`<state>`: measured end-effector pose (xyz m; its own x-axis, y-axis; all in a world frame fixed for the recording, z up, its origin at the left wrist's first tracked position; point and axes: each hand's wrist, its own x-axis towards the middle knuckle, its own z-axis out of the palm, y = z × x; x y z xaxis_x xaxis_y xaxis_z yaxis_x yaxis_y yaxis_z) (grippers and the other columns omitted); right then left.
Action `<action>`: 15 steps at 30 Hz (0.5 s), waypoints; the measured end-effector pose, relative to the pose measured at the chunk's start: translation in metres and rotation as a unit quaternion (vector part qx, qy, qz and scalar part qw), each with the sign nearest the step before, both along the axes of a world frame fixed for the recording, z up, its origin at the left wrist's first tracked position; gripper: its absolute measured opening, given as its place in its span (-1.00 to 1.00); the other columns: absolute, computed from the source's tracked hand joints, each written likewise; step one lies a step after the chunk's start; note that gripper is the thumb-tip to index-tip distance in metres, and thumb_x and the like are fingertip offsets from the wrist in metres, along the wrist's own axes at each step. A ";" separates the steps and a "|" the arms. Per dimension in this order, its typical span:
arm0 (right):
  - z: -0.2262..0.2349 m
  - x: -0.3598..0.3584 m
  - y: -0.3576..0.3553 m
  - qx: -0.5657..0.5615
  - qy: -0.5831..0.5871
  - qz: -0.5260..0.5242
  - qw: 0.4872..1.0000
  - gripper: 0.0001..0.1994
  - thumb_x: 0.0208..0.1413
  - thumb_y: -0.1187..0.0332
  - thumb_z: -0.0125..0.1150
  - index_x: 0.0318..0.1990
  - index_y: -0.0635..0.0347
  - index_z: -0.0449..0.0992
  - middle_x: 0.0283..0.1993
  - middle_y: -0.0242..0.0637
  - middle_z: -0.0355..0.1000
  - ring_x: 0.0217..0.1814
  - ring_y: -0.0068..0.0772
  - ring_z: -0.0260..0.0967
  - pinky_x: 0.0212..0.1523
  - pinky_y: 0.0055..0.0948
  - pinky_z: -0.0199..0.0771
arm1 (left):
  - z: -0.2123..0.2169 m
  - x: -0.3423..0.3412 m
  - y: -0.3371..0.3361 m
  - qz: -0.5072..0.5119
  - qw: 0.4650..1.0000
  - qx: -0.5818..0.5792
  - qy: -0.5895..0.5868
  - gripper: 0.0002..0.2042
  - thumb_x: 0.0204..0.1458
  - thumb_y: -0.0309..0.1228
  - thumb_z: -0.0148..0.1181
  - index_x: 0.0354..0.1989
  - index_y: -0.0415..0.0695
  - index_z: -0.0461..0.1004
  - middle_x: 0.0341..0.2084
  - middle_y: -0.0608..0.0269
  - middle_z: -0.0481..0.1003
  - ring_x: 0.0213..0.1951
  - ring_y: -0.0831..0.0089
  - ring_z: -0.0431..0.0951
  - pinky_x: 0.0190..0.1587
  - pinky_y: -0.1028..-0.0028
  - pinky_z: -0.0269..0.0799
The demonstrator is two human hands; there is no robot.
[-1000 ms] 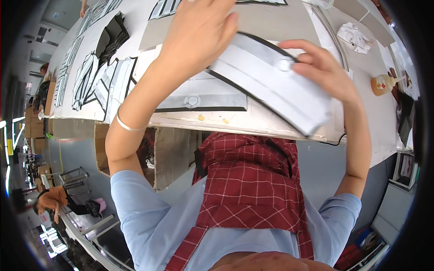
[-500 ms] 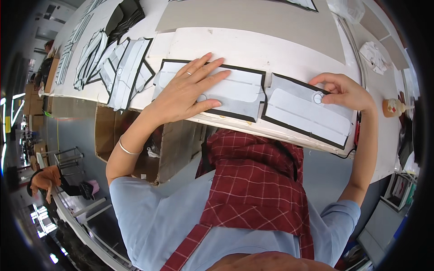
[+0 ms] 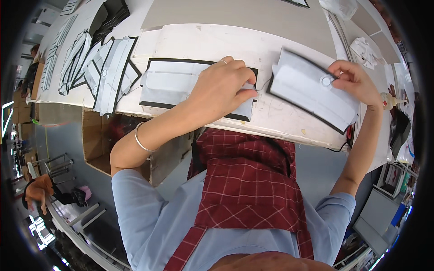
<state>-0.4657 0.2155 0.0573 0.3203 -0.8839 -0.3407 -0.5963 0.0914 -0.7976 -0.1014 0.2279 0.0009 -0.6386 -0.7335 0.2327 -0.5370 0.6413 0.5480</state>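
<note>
From beside the table (image 3: 208, 40), I see the two pale panels parted. Half a second ago they lay almost end to end; now the right panel (image 3: 307, 86) has swung askew, its far left corner pushed up and away, and a strip of bare white tabletop shows between them. It looks blurred along its upper edge, so I take it to be on the move. The left hand (image 3: 226, 88) has changed too: it was spread flat over the left panel (image 3: 174, 79), and now its fingers are bunched over that panel's right end, the thumb curled up toward the fingertips. Whether they pinch the edge or only rest there, I cannot tell. To me this means each piece is being handled on its own.

The right hand (image 3: 357, 83) grasps the right panel at its upper right edge, thumb and forefinger closed on it just beside a round disc (image 3: 326, 81).

Both panels are long, greyish white and edged with black bands. The left panel lies lengthwise near the front of the table, partly under the hand and forearm; the right panel slants down toward the table's front edge. Farther left, similar panels (image 3: 115, 72) overlap in a loose heap.
</note>
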 end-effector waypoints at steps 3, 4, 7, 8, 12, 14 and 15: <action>-0.004 -0.017 0.012 -0.112 -0.125 -0.117 0.979 -0.57 0.04 0.56 0.21 0.12 0.17 0.39 -0.24 -0.52 0.37 -0.22 -0.75 0.31 -0.18 -0.73 0.32 | 0.004 -0.009 -0.005 -0.011 1.000 0.014 -0.002 -0.80 -0.08 -0.32 0.36 -0.32 -0.09 0.52 -0.47 0.30 0.46 -0.31 0.32 0.48 -0.30 0.33 0.42; -0.001 -0.009 0.017 -0.112 -0.171 -0.153 0.967 -0.51 0.06 0.55 0.20 0.19 0.15 0.34 -0.21 -0.51 0.37 -0.19 -0.74 0.32 -0.14 -0.71 0.33 | 0.005 -0.011 -0.005 -0.013 1.000 0.020 -0.006 -0.82 -0.07 -0.33 0.35 -0.33 -0.09 0.52 -0.49 0.31 0.46 -0.32 0.32 0.48 -0.31 0.33 0.41; -0.017 0.027 0.033 -0.120 -0.225 -0.215 0.943 -0.48 0.17 0.43 0.16 0.30 0.10 0.27 -0.13 -0.49 0.38 -0.17 -0.70 0.35 -0.16 -0.67 0.38 | 0.003 -0.016 -0.002 0.001 0.998 0.045 -0.038 -0.85 -0.05 -0.35 0.33 -0.34 -0.09 0.53 -0.53 0.32 0.46 -0.36 0.31 0.47 -0.34 0.32 0.40; -0.020 0.034 0.043 -0.099 -0.157 -0.191 0.964 -0.56 0.18 0.42 0.15 0.24 0.12 0.34 -0.14 -0.45 0.40 -0.18 -0.69 0.36 -0.19 -0.66 0.38 | 0.001 -0.018 -0.002 0.002 0.997 0.055 -0.049 -0.86 -0.04 -0.35 0.32 -0.35 -0.09 0.53 -0.55 0.32 0.46 -0.38 0.31 0.47 -0.36 0.32 0.40; -0.006 0.050 0.073 -0.007 0.000 -0.092 0.996 -0.74 0.19 0.43 0.15 0.02 0.17 0.53 -0.21 -0.33 0.46 -0.19 -0.71 0.35 -0.29 -0.65 0.37 | 0.001 -0.019 -0.007 0.009 0.999 0.034 -0.002 -0.90 0.01 -0.39 0.29 -0.37 -0.11 0.52 -0.54 0.34 0.47 -0.41 0.42 0.48 -0.39 0.41 0.37; -0.001 0.051 0.070 -0.105 0.062 -0.057 0.991 -0.75 0.14 0.43 0.20 -0.01 0.17 0.55 -0.23 -0.28 0.49 -0.20 -0.59 0.41 -0.26 -0.58 0.41 | 0.028 -0.005 -0.010 0.031 0.993 0.082 0.077 -0.92 0.04 -0.43 0.27 -0.36 -0.13 0.51 -0.49 0.36 0.49 -0.40 0.51 0.49 -0.38 0.50 0.37; -0.001 0.052 0.068 -0.154 0.094 -0.041 0.983 -0.75 0.12 0.44 0.22 -0.03 0.18 0.56 -0.24 -0.26 0.50 -0.20 -0.54 0.43 -0.24 -0.55 0.43 | 0.039 0.006 -0.012 0.028 0.986 0.106 0.127 -0.94 0.08 -0.47 0.23 -0.34 -0.15 0.49 -0.45 0.36 0.49 -0.38 0.56 0.48 -0.36 0.55 0.37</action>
<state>-0.4141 0.2838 0.0566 0.2015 -0.9744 -0.0998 -0.7360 -0.0834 -0.6718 -0.0952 0.2162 0.0403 -0.5371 -0.8148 0.2181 -0.3955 0.4717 0.7881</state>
